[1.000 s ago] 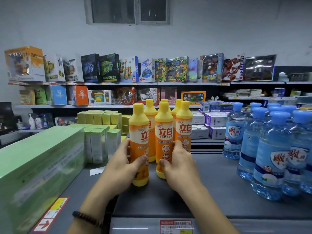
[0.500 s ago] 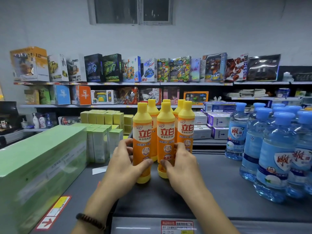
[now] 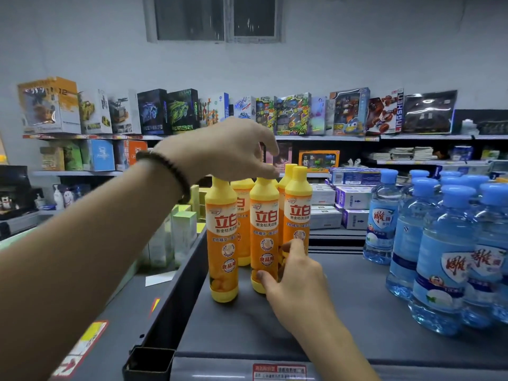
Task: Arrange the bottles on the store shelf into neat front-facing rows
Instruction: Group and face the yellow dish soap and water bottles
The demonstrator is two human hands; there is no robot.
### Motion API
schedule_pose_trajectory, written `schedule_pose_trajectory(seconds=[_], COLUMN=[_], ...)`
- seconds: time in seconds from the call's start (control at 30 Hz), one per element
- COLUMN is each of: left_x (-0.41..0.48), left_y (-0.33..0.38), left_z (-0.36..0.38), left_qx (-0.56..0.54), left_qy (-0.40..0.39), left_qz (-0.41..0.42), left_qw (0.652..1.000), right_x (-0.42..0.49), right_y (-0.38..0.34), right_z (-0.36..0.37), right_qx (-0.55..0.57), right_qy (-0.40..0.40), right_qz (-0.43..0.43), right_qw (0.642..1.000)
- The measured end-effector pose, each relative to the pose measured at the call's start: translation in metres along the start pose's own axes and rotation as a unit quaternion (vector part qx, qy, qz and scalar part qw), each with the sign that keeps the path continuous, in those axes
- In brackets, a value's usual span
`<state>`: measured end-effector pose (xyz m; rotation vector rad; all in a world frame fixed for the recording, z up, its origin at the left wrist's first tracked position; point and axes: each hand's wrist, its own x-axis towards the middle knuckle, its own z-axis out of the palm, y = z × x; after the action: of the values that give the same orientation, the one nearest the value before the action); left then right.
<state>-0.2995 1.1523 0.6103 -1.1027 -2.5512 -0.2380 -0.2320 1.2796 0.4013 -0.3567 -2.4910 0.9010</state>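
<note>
Reaching in with the left hand (image 3: 233,152) over the caps of the yellow bottles (image 3: 221,243), fingers (image 3: 270,149) curled downward, thumb tip at the neck of the middle bottle (image 3: 264,229). Probably pinching its cap, but cannot tell, the cap being hidden behind the thumb. Gripping that same bottle low down with the right hand (image 3: 298,273): thumb on its front near the base, the other fingers (image 3: 292,247) wrapped round behind, touching the bottle just to the right. All upright on the grey shelf (image 3: 357,292), labels forward, packed close beneath the left fingers. Well to the right of both sets of fingers, blue water bottles (image 3: 439,259).
</note>
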Motion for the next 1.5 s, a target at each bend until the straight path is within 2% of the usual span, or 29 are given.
schedule_pose_trajectory(seconds=[0.07, 0.13, 0.27, 0.5, 0.93, 1.3, 1.4, 1.5], left_x=[0.02, 0.033, 0.049, 0.065, 0.083, 0.081, 0.067, 0.038], left_y=[0.0, -0.005, -0.015, -0.026, -0.021, -0.022, -0.024, -0.03], left_z=[-0.001, 0.003, 0.013, 0.013, 0.026, 0.025, 0.018, 0.007], left_qx=[0.066, 0.097, 0.067, 0.003, -0.043, -0.046, -0.033, -0.058], left_qy=[-0.08, -0.113, -0.141, -0.159, -0.138, -0.121, -0.075, 0.03], left_qz=[0.007, 0.014, 0.029, 0.011, -0.022, -0.043, -0.031, -0.012], left_qw=[0.995, 0.989, 0.987, 0.987, 0.989, 0.991, 0.996, 0.998], right_x=[-0.007, -0.012, -0.018, -0.009, -0.005, -0.006, -0.009, -0.01], right_y=[0.001, 0.004, 0.006, 0.007, 0.009, 0.01, 0.011, 0.007], right_z=[-0.001, 0.001, 0.001, 0.005, 0.011, 0.011, 0.01, 0.011], right_qx=[-0.012, -0.01, -0.018, -0.075, -0.072, -0.086, -0.06, -0.002], right_qy=[-0.016, -0.053, -0.135, -0.194, -0.197, -0.191, -0.157, -0.114], right_qz=[-0.013, -0.025, -0.041, -0.039, -0.015, -0.026, -0.042, -0.058], right_qw=[1.0, 0.998, 0.99, 0.977, 0.978, 0.977, 0.985, 0.992])
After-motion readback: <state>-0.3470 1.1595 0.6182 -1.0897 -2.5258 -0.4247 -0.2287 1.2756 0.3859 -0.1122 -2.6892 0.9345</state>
